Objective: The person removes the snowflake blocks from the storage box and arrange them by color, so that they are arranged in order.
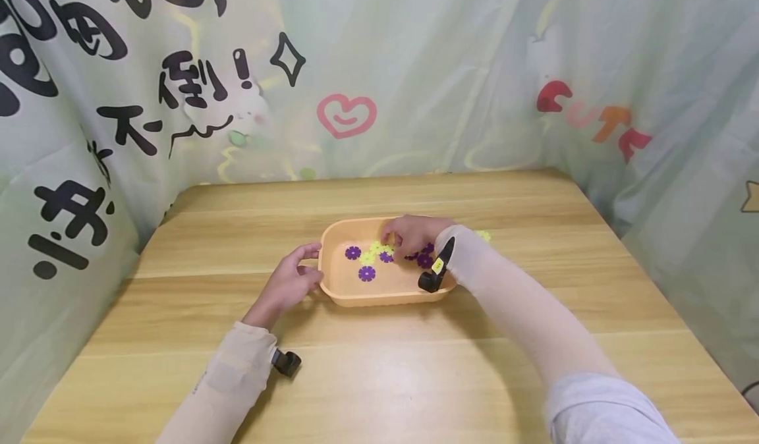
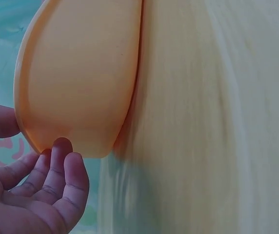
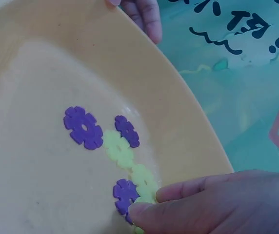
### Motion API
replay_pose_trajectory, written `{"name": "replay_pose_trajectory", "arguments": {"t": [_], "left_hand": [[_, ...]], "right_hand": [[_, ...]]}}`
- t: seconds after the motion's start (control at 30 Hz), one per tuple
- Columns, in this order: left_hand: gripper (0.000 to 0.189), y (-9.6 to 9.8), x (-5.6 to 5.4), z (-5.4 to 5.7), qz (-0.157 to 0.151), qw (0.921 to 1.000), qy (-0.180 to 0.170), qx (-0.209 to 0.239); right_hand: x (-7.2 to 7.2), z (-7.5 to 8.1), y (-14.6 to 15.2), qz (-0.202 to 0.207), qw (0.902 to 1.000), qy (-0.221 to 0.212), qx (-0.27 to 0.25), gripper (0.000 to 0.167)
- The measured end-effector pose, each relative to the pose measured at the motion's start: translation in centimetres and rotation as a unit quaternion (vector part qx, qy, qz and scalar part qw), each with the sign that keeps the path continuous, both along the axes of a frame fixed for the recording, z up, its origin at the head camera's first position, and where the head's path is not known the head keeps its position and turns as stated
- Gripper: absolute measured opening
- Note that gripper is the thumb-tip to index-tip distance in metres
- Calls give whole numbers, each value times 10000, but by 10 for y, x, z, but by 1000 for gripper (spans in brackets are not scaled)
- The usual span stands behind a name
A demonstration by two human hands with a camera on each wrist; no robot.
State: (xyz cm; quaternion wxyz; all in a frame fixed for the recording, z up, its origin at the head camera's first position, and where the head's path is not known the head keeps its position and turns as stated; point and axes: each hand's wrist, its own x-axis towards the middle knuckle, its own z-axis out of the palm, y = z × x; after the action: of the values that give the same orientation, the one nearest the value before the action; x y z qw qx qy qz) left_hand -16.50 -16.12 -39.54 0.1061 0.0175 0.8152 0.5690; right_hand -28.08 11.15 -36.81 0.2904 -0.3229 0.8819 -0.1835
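My left hand (image 1: 292,282) holds the left end of a shallow orange plastic tray (image 1: 379,301). In the left wrist view its fingers (image 2: 75,180) lie against the tray's outer wall. Inside the tray, my right hand (image 1: 412,233) reaches down among notched plastic snowflake discs. The right wrist view has its thumb and a finger at either side of a yellow snowflake disc (image 3: 143,178), pinching it. Beside that lies a purple disc (image 3: 124,191), partly hidden by the thumb. Another yellow disc (image 3: 118,148) and a purple disc (image 3: 83,127) rest flat on the tray floor.
Several more purple discs (image 1: 424,260) lie in the tray's right part, partly behind the right wrist. A yellow disc (image 1: 483,235) shows past the right sleeve, beyond the tray. The wooden table (image 1: 379,371) meets a printed curtain (image 1: 415,68) at the back and sides.
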Motion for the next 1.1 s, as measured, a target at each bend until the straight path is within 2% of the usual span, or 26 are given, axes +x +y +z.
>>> {"name": "replay_pose_trajectory", "arguments": {"t": [0.2, 0.47, 0.63, 0.9, 1.1], "left_hand": [[61, 0, 1, -1, -35, 9999, 98, 52], [61, 0, 2, 0, -35, 9999, 164, 37], [62, 0, 2, -1, -71, 9998, 153, 76], [62, -1, 3, -1, -45, 9999, 160, 40], [62, 0, 2, 0, -73, 9997, 210, 50]], "right_hand": [[1, 0, -3, -29, 9998, 36, 181, 39], [3, 1, -5, -11, 9975, 395, 589, 39], [5, -2, -4, -166, 9969, 360, 677, 35], [3, -7, -5, 192, 9938, 785, 759, 28], [3, -5, -6, 110, 9936, 763, 824, 29]]}}
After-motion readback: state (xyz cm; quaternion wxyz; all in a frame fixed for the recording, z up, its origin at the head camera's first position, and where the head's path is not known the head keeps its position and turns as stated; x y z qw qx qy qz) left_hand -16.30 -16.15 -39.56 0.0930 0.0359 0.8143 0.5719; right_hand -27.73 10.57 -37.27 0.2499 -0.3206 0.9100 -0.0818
